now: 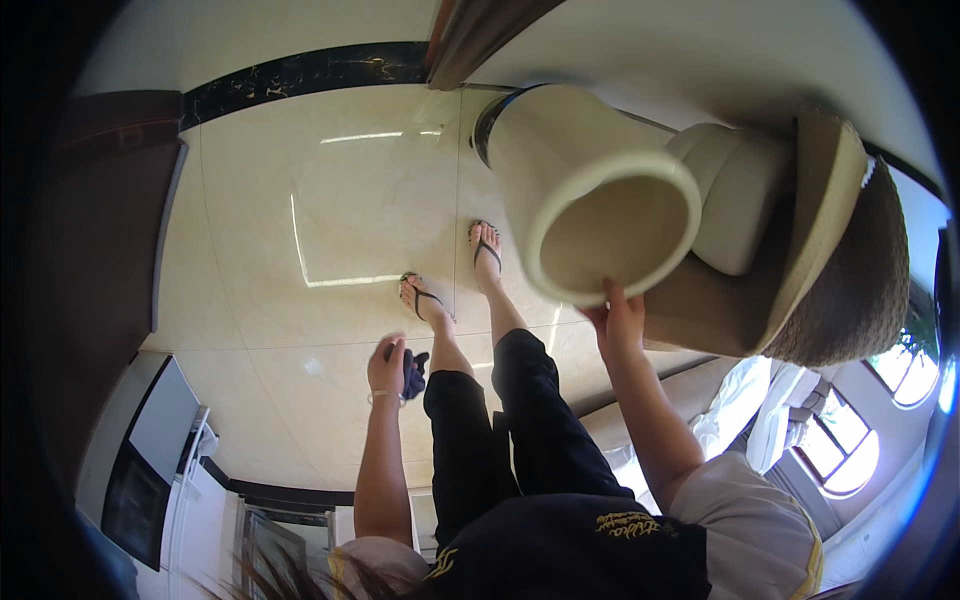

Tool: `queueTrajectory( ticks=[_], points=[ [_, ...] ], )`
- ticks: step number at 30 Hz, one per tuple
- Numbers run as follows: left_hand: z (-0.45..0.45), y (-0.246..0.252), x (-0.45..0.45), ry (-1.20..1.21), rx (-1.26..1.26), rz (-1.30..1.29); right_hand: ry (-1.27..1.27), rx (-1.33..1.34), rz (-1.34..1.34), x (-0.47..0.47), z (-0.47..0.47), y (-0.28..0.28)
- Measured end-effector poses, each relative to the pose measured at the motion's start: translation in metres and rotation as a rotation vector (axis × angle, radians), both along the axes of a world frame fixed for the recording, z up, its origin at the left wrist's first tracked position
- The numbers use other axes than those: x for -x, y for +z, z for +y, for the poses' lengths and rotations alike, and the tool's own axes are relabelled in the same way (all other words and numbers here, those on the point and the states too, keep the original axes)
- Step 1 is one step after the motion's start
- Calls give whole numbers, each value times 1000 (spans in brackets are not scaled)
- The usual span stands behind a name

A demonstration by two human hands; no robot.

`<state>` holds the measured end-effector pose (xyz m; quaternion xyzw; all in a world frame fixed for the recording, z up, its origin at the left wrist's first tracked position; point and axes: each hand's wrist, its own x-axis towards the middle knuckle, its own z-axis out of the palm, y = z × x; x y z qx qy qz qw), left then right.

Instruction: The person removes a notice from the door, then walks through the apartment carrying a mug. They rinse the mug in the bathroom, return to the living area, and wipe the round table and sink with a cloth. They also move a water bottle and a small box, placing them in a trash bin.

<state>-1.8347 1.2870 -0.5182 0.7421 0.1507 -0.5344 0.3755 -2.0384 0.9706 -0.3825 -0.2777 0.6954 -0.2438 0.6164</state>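
Note:
My right hand (619,319) grips the near rim of a tall cream-coloured vessel (570,142), perhaps a large vase or bin. The thumb lies over the rim, while the other fingers are partly hidden beneath it. The vessel is tilted, its round mouth facing me and its dark-edged base (491,127) pointing away toward the wall. Nothing shows inside the part of its interior that I can see. Low on the left, my left hand (385,366) holds a crumpled dark cloth (415,373) beside my leg, apart from the vessel.
A beige armchair (705,319) with pale cushions (739,202) stands right beside the vessel. My feet, in flip-flops (424,298), are on glossy cream floor tiles (360,202). A dark brown door (105,232) is at left; white curtains (739,397) hang at right.

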Motion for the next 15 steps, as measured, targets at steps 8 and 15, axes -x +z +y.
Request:
queueTrajectory(
  ticks=[8,15],
  points=[
    [-115,-64,-109,-482,285,-316,22,-451,108,66,107,-57],
    [-312,-142,-86,-449,284,225,-498,-565,179,147,129,-265]
  ],
)
